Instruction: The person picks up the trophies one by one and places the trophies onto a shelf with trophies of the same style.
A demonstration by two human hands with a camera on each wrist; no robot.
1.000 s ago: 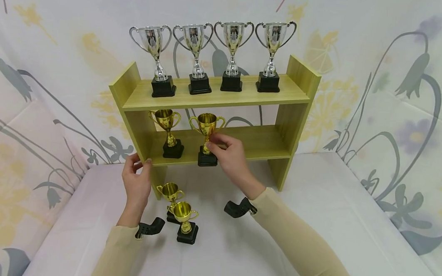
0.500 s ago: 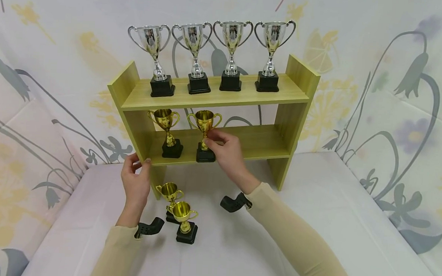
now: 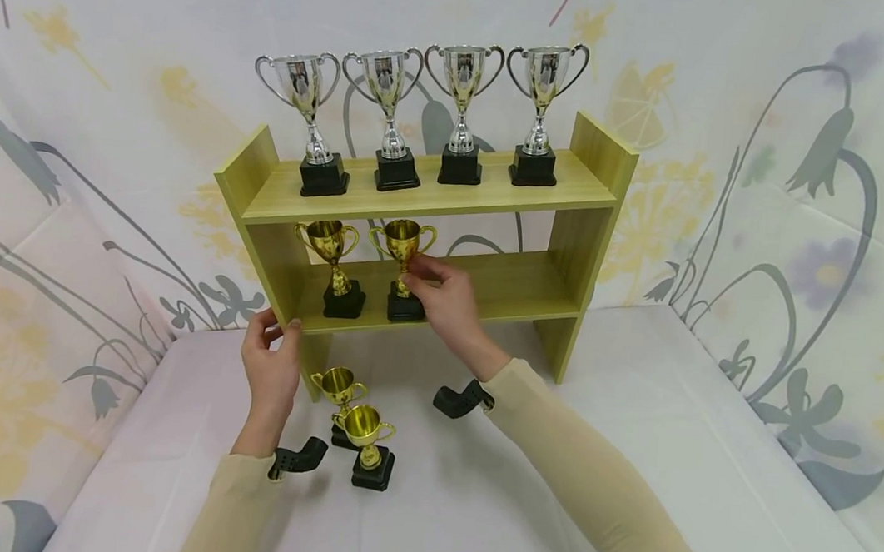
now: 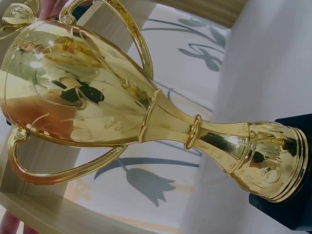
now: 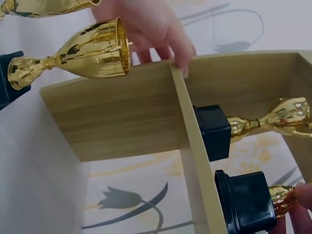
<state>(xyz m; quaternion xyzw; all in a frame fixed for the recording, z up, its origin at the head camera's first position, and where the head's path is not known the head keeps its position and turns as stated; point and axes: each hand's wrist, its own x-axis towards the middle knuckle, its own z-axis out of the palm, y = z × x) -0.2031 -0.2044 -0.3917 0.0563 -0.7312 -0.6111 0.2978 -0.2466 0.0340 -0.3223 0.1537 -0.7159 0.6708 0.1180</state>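
The right hand [image 3: 452, 314] pinches the stem of a gold two-handled trophy cup [image 3: 401, 240], whose black base stands at the front of the middle board of a light wooden shelf [image 3: 520, 290]. To its left another gold trophy [image 3: 328, 241] stands upright on the same board. The left hand [image 3: 270, 374] grips the shelf's left side panel, with its thumb at the front edge of the middle board. Two more gold trophies, a front one [image 3: 363, 424] and a back one [image 3: 340, 382], stand on the table beside the left hand. A gold trophy [image 4: 87, 92] fills the left wrist view.
Along the top board stand several larger silver trophies [image 3: 464, 69] on black bases. A white cloth [image 3: 630, 403] covers the table, and a flower-patterned backdrop [image 3: 736, 100] surrounds it. Black wrist cameras, such as the right one [image 3: 456, 400], jut inward from the sleeves.
The right hand has moved the held gold trophy slightly left and farther back onto the middle board, nearer the other gold trophy. The left hand keeps its grip on the shelf.
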